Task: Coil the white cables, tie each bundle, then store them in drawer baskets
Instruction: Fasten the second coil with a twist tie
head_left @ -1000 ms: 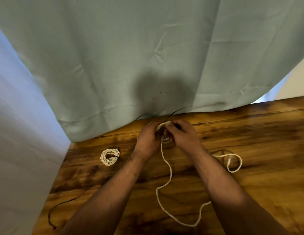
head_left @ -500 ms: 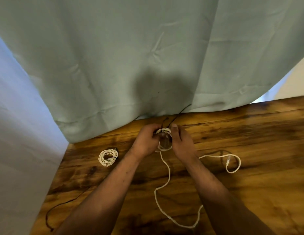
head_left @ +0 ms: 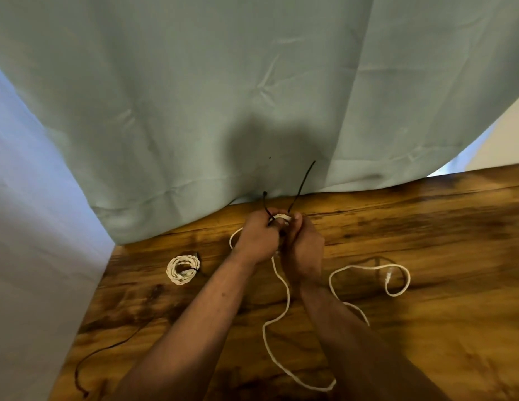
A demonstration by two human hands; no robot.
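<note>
White coil (head_left: 282, 217) between both hands (head_left: 258, 237) (head_left: 304, 247)

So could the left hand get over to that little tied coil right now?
Probably, once freed: only table lies between the left hand and the coil, but that hand now grips the bundle being tied, so it must let go first.

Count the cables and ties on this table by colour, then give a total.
White cables: 2, the coil and the loose cable held in the left hand and right hand.
Black ties: 3, the coil's tie, the held tie, the spare tie.
Total: 5.
</note>
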